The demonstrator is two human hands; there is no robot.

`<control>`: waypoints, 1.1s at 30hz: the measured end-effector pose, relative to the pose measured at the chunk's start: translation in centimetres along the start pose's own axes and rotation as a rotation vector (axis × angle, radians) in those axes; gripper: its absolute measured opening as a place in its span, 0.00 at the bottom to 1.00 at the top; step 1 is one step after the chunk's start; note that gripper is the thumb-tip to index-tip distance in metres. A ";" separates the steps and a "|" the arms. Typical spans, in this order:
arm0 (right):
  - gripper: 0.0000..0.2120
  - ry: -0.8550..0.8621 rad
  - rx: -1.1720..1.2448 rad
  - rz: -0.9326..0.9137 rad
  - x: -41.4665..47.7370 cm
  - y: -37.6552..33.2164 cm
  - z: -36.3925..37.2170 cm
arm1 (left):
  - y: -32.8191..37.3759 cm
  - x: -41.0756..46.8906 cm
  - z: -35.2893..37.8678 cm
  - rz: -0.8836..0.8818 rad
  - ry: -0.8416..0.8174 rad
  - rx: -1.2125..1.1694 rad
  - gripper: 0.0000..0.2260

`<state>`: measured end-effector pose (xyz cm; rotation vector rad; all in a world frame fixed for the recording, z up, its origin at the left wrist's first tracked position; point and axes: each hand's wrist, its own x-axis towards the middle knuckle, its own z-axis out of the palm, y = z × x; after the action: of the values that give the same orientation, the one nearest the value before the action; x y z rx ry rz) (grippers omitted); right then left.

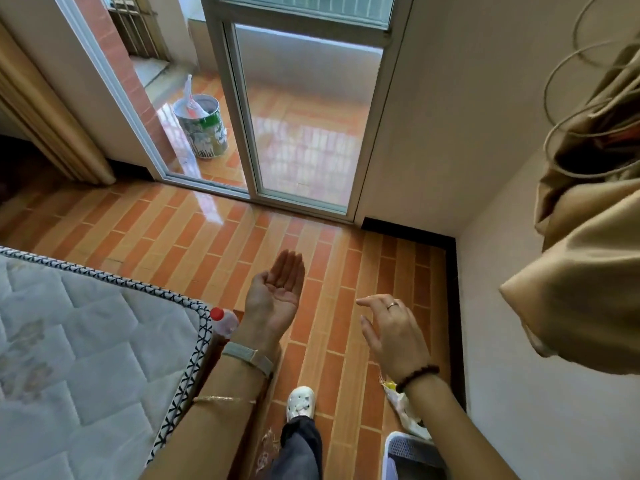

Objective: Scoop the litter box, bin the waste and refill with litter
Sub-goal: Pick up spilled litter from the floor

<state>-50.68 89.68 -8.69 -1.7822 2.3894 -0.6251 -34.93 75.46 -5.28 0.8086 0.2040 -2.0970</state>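
Hands are both empty — your left hand (277, 292) palm up, right hand (391, 332) loosely spread. Litter box (412, 452) sits near right, at the frame edge — no scooping visibly started.

The white plastic tray with a grey slotted part (412, 457) is cut off by the bottom edge, so what it is can't really be told. The crumpled white and yellow wrapper (403, 405) is partly hidden behind the right forearm. The clear red-capped bottle (223, 320) is half covered by the quilted mattress corner (194, 317).
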 end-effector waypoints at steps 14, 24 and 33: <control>0.09 -0.040 -0.062 -0.089 23.4 -2.5 2.6 | 12.2 11.3 8.1 0.152 0.011 -0.090 0.26; 0.09 -0.148 -0.033 -0.235 38.5 -3.1 6.0 | 17.0 20.4 13.6 0.307 0.008 -0.207 0.26; 0.09 -0.275 0.033 -0.401 54.2 -3.5 8.8 | 21.4 29.0 19.3 0.443 0.084 -0.313 0.22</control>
<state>-61.66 35.86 -6.48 -2.1882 1.8523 -0.4136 -39.84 34.90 -5.13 0.6801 0.3539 -1.5696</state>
